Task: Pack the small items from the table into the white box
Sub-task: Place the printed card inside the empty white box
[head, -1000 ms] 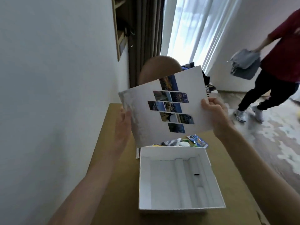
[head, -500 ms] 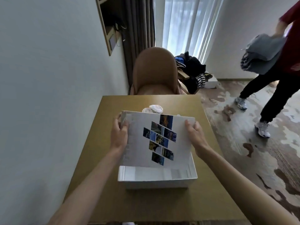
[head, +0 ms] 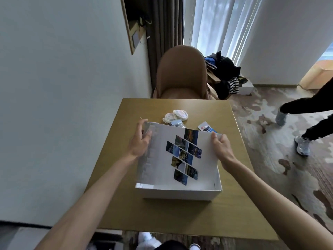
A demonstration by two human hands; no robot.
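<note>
The white box (head: 180, 193) stands on the wooden table (head: 117, 168). A white lid (head: 162, 159) printed with slanted photo tiles lies tilted over the box, its near edge down inside the opening. My left hand (head: 140, 141) grips the lid's far left corner, and my right hand (head: 220, 147) grips its far right corner. Behind the lid lie round white packets (head: 177, 115), a small clear bag with a blue item (head: 177, 123) and a blue-and-white sachet (head: 206, 127). The lid hides most of the box's inside.
A brown chair (head: 181, 74) stands at the table's far edge. A wall runs along the left. On the patterned carpet to the right a person's legs and grey shoes (head: 302, 146) are walking. Clothes (head: 225, 73) are piled by the curtain.
The lid came down from held-up in front of me onto the box. Now it is tilted, and the packets and sachet behind it show more. The other person moved right.
</note>
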